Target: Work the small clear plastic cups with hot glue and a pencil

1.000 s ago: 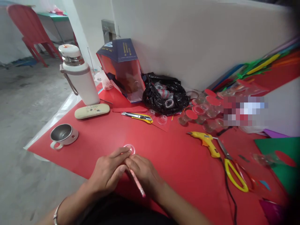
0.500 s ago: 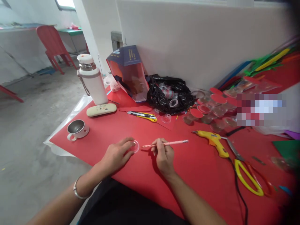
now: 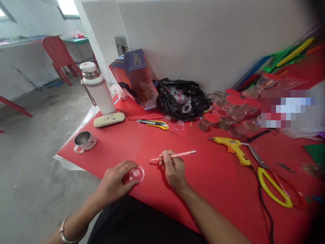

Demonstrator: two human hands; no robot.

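Observation:
My left hand (image 3: 115,181) rests on the red sheet (image 3: 132,142) near its front edge, fingers curled round a small clear plastic cup (image 3: 136,174) that lies on the sheet. My right hand (image 3: 174,169) is just to the right of it, pinching a pink pencil (image 3: 174,156) that points sideways, its tip toward the left. The two hands are apart, with a small gap between them.
A yellow glue gun (image 3: 232,149) and yellow-handled scissors (image 3: 271,183) lie at the right. Behind are a utility knife (image 3: 153,124), a black bag (image 3: 181,101), several clear cups with red discs (image 3: 228,113), a white flask (image 3: 98,88), a cream case (image 3: 109,119) and a steel mug (image 3: 83,139).
The hands, together over the cup a second ago, have parted. My right hand lifted the pencil away to the right. My left hand has drawn the cup toward me.

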